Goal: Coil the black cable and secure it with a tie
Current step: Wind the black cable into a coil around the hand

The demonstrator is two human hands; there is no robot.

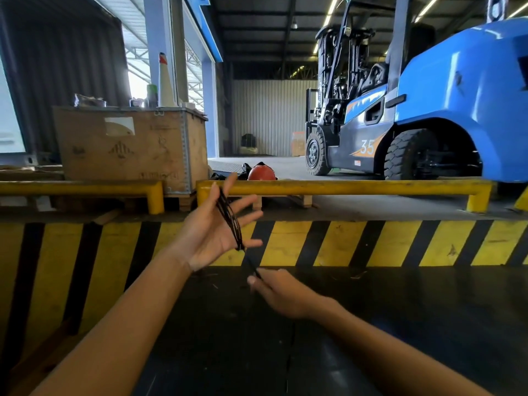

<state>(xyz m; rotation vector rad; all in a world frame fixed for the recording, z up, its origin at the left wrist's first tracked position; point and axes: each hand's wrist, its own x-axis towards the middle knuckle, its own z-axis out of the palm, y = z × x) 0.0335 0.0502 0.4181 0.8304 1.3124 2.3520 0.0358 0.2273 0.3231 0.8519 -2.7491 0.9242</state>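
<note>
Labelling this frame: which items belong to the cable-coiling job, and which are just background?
Job:
- black cable, looped around the open left hand
- right hand, pinching the cable's free run below the coil

Background:
- blue forklift
- wooden crate
- orange helmet
- yellow guard rail

No tie visible.

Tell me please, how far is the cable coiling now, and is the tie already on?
Done: several loops of the black cable already lie around the open left hand. In hand: the right hand pinches the free strand just below the loops, feeding another turn. Left: more cable trails down to the dark floor, and no tie is visible on the coil.
</note>
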